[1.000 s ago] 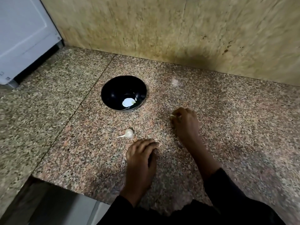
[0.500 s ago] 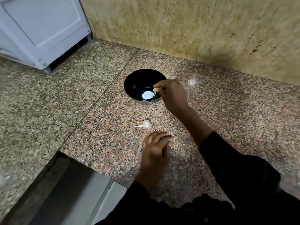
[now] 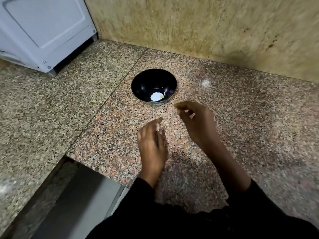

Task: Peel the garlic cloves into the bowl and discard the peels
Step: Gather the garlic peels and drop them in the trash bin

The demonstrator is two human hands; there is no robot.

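Observation:
A black bowl (image 3: pixel 138 83) stands on the granite counter, with a white piece (image 3: pixel 155 96) and a small pale bit (image 3: pixel 164 94) at its bottom. My left hand (image 3: pixel 151 145) is blurred, just in front of the bowl. Its fingertips seem to pinch a small whitish garlic clove (image 3: pixel 157 126). The clove that lay on the counter is no longer there. My right hand (image 3: pixel 196 123) hovers to the right, near the bowl's front rim. Its fingers are loosely curled, and I see nothing in them.
A white appliance (image 3: pixel 43 31) stands at the back left against the tan tiled wall (image 3: pixel 189 23). The counter edge (image 3: pixel 96 168) drops off at the lower left, with a grey surface (image 3: pixel 74 200) below it. Granite counter stretches to the right.
My right hand has drawn back from over the bowl, leaving a small bit inside. My left hand has lifted off the counter, and the loose clove has gone from its spot.

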